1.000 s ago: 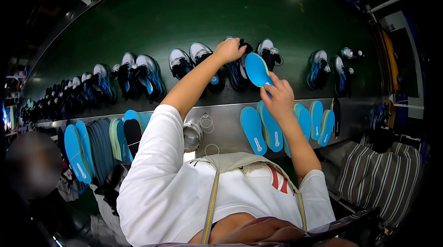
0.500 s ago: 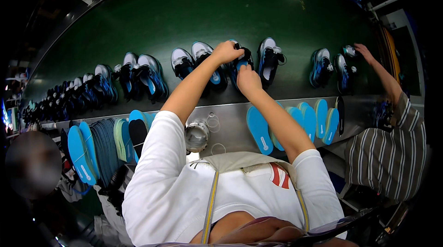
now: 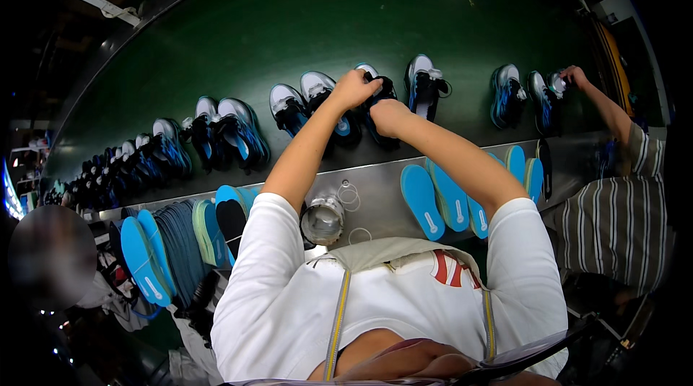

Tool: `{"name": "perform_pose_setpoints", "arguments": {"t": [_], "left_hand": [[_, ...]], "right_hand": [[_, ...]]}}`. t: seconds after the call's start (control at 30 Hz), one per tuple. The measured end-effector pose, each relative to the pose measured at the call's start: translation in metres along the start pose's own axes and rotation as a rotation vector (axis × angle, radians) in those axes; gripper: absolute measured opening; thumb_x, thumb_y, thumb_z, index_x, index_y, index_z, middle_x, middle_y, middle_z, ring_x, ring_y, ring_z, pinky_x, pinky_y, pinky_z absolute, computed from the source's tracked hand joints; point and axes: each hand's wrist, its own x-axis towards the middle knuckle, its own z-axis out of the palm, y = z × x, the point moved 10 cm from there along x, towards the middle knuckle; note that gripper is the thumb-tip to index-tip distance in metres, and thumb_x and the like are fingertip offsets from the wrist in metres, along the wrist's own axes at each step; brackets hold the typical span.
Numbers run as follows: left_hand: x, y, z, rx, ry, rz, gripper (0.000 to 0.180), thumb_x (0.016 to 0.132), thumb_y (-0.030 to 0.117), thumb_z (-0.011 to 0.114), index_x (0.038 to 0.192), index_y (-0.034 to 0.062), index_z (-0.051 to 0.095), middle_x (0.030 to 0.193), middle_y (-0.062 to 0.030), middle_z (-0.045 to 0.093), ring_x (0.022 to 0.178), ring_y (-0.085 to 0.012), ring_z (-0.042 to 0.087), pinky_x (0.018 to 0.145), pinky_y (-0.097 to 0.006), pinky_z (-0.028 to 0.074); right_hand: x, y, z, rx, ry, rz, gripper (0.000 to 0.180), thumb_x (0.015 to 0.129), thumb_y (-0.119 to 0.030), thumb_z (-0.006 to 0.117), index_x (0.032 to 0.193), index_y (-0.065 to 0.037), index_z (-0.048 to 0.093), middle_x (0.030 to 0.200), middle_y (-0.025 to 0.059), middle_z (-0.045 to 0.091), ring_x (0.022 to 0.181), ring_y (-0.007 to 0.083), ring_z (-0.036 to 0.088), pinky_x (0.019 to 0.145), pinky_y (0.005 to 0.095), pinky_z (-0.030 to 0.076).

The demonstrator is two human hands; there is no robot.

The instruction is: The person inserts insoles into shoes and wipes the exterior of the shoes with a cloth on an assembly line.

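Observation:
A silver, black and blue sports shoe [image 3: 388, 90] stands on the green surface in front of me, toe pointing away. My left hand [image 3: 354, 89] is closed on its black tongue, at the upper part of the shoe. Over the opening, my right hand [image 3: 390, 118] reaches down inside, and its fingers are hidden there. Just left stands a pair of like shoes, one with a blue insole [image 3: 343, 127] showing inside. To the right of my hands is another single shoe [image 3: 421, 86] with its tongue pulled up.
A long row of shoes [image 3: 170, 149] runs off to the left. Along the metal ledge [image 3: 375, 191] stand blue insoles [image 3: 421, 202], bundled insoles [image 3: 148, 260] and a metal can [image 3: 323, 220]. At right, a person in a striped shirt [image 3: 610, 231] reaches to a shoe [image 3: 556, 85].
My right hand has gone deeper into the shoe, and the blue insole that showed in its opening is now covered. My left hand stays at the tongue.

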Motion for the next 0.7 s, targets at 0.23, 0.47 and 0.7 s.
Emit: {"name": "perform_pose_setpoints", "arguments": {"t": [0.23, 0.47, 0.7], "left_hand": [[0.001, -0.001, 0.004, 0.023, 0.009, 0.013, 0.045, 0.067, 0.039, 0.056, 0.076, -0.0052, 0.055, 0.066, -0.0181, 0.056, 0.062, -0.0270, 0.056, 0.056, -0.033, 0.042], [0.005, -0.005, 0.007, 0.042, 0.008, -0.005, 0.047, 0.068, 0.041, 0.055, 0.075, -0.0047, 0.054, 0.066, -0.0173, 0.056, 0.062, -0.0262, 0.056, 0.055, -0.033, 0.042], [0.007, -0.010, 0.011, 0.045, -0.004, -0.014, 0.046, 0.069, 0.039, 0.055, 0.077, -0.0055, 0.054, 0.069, -0.0187, 0.056, 0.067, -0.0289, 0.056, 0.059, -0.034, 0.042]], "right_hand": [[0.002, 0.016, 0.002, 0.080, 0.279, -0.049, 0.019, 0.068, -0.008, 0.045, 0.079, -0.001, 0.058, 0.087, 0.0169, 0.053, 0.082, 0.0294, 0.053, 0.071, 0.0363, 0.043], [0.010, 0.018, 0.011, 0.078, 0.248, -0.122, 0.021, 0.071, -0.010, 0.041, 0.084, 0.001, 0.052, 0.090, 0.0165, 0.051, 0.084, 0.0272, 0.050, 0.073, 0.0350, 0.042], [0.015, 0.015, 0.018, -0.003, 0.245, -0.090, 0.024, 0.070, -0.010, 0.040, 0.086, 0.003, 0.051, 0.090, 0.0155, 0.052, 0.083, 0.0277, 0.049, 0.075, 0.0341, 0.039]]}}
